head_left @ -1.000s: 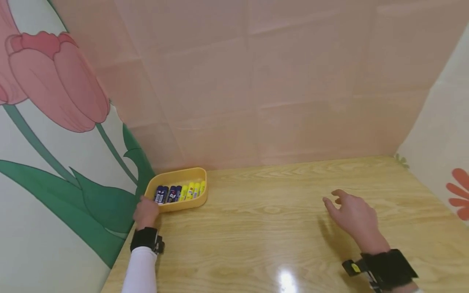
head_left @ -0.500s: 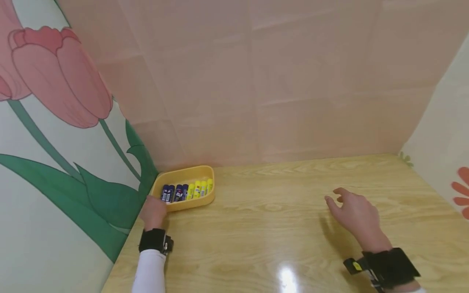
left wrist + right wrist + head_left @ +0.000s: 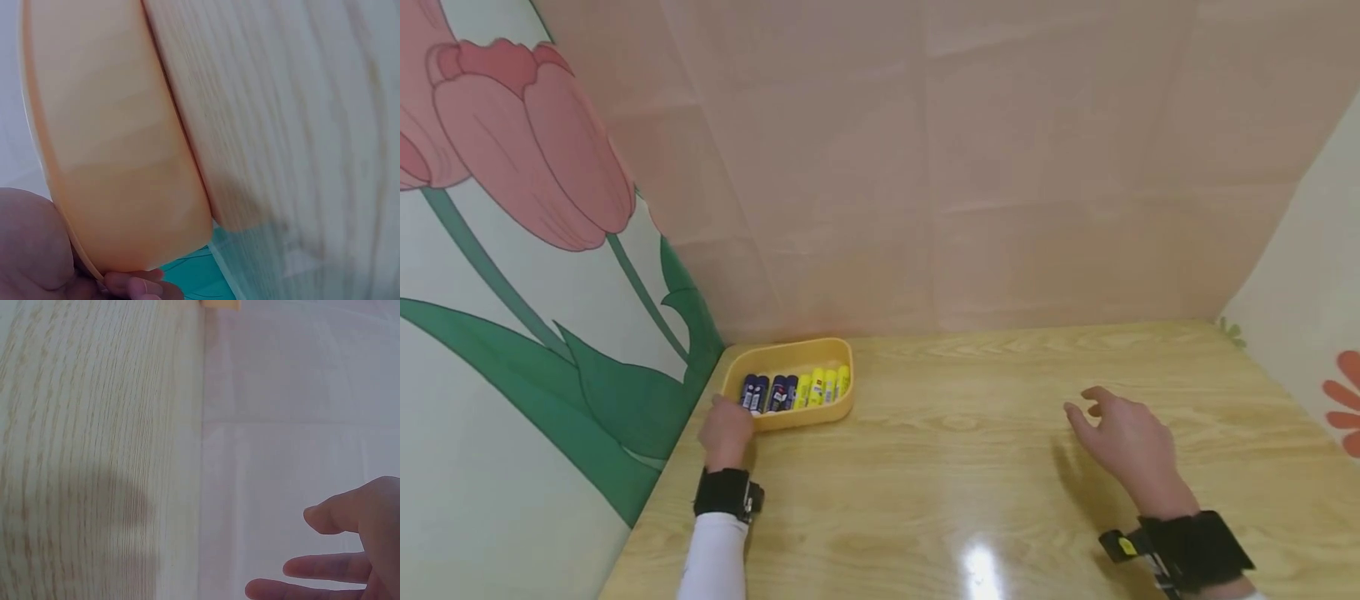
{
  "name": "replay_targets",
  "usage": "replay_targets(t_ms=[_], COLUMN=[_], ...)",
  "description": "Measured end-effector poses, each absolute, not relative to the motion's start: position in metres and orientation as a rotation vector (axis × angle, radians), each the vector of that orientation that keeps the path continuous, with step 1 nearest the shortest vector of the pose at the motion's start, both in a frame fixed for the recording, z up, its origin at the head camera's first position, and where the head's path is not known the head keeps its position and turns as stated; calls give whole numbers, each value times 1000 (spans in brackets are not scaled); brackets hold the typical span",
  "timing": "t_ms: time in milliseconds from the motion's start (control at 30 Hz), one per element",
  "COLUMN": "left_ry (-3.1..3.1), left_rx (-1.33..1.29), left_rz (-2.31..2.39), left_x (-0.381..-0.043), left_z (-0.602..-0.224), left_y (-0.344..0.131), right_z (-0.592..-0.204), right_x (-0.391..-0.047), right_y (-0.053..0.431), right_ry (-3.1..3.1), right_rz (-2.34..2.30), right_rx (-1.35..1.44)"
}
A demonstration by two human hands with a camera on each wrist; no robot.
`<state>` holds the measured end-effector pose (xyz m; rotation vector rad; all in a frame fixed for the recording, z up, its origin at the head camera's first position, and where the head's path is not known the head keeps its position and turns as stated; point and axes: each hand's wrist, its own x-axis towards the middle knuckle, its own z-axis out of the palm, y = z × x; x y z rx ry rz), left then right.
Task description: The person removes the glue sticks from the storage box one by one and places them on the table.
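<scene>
At the back left of the table, a yellow plastic tray (image 3: 805, 418) stands close to the back wall. Inside it lie dark blue sticks (image 3: 778, 393) and yellow sticks (image 3: 820, 387) side by side; they look like glue sticks. My left hand (image 3: 727, 427) grips the tray's near left corner. In the left wrist view, the thumb (image 3: 34, 240) lies at the rim and fingertips (image 3: 140, 284) curl against the outer wall. My right hand (image 3: 1127, 446) hovers over the table at the right, fingers loosely bent, holding nothing.
The wood-grain table (image 3: 955, 467) runs back to a pink sheet (image 3: 962, 167). A tulip-printed panel (image 3: 535, 333) rises along the left edge close to my left hand. Another printed panel (image 3: 1300, 308) stands at the right.
My left hand and the tray have shifted a little to the right, away from the left panel. The view has also turned slightly. The right hand stays nearly still.
</scene>
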<state>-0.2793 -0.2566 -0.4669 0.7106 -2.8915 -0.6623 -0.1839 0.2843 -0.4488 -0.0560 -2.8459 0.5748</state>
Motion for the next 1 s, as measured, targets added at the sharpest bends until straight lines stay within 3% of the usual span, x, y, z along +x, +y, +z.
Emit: replay_targets(t_ms=[1000], left_ry=[-2938], left_rx=[728], left_rz=[-792], left_x=[-263], left_z=[-461], left_y=[-238], right_z=[-450], right_x=[-185], right_y=[279], right_ry=[-2835], right_rz=[594], right_rx=[-67])
